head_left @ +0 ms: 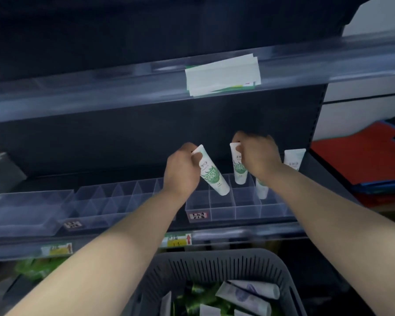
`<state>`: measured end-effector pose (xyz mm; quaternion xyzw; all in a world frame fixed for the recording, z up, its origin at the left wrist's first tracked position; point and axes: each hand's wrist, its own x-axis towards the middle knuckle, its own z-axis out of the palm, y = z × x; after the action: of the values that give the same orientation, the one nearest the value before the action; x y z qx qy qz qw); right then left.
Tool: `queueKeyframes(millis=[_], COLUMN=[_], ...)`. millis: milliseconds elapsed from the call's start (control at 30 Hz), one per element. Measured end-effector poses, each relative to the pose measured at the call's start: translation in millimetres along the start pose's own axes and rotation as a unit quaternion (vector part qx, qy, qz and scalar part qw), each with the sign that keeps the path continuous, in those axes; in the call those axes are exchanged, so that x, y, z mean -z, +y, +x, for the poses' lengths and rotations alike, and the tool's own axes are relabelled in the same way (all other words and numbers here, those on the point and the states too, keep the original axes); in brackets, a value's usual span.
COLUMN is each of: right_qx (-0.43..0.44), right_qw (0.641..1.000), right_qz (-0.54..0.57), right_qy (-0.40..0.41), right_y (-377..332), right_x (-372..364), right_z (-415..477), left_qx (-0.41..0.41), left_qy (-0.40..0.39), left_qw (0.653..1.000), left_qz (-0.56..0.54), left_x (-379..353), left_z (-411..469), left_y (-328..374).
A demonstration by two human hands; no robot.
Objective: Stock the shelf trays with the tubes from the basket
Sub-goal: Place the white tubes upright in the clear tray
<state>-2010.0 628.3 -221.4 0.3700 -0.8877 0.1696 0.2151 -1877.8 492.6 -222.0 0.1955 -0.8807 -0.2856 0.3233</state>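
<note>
My left hand grips a white tube with green print by its crimped top; the tube tilts, cap down, over a cell of the clear divided shelf tray. My right hand holds a second white-and-green tube upright, its cap low in a back cell. Two more tubes stand in the tray to the right, one behind my right wrist and one below it. The grey slotted basket at the bottom holds several tubes and green packs.
A second clear divided tray and an open clear tray sit to the left on the same shelf. The upper shelf edge carries a white label. Price tags line the lower rail. Red and blue flat items lie at right.
</note>
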Motion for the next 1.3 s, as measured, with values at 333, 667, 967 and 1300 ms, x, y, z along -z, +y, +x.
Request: queueKeyframes(millis=[333,667,967,1300], right_qx=[0.005,0.058,0.065,0.08], right_qw=[0.99,0.996,0.997,0.995], right_qz=[-0.05,-0.021,-0.018,-0.024], right_qy=[-0.129,-0.068,-0.043,-0.046], right_y=[9.8,17.2,10.2,-11.8], right_x=[-19.0,-25.9,-17.1,-3.4], right_z=[8.5,-0.1,-17.0,-60.1], left_qx=[0.004,0.004,-0.004,-0.047], left_qy=[-0.065,-0.184,-0.151,-0.095], left_qw=[0.996,0.977,0.985,0.987], left_qz=[0.062,0.109,0.087,0.117], left_x=[-32.1,-63.0,-53.5,-18.0], left_z=[40.2,49.7,40.3,-3.9], left_y=[1.8,-4.9,-9.7,-9.4])
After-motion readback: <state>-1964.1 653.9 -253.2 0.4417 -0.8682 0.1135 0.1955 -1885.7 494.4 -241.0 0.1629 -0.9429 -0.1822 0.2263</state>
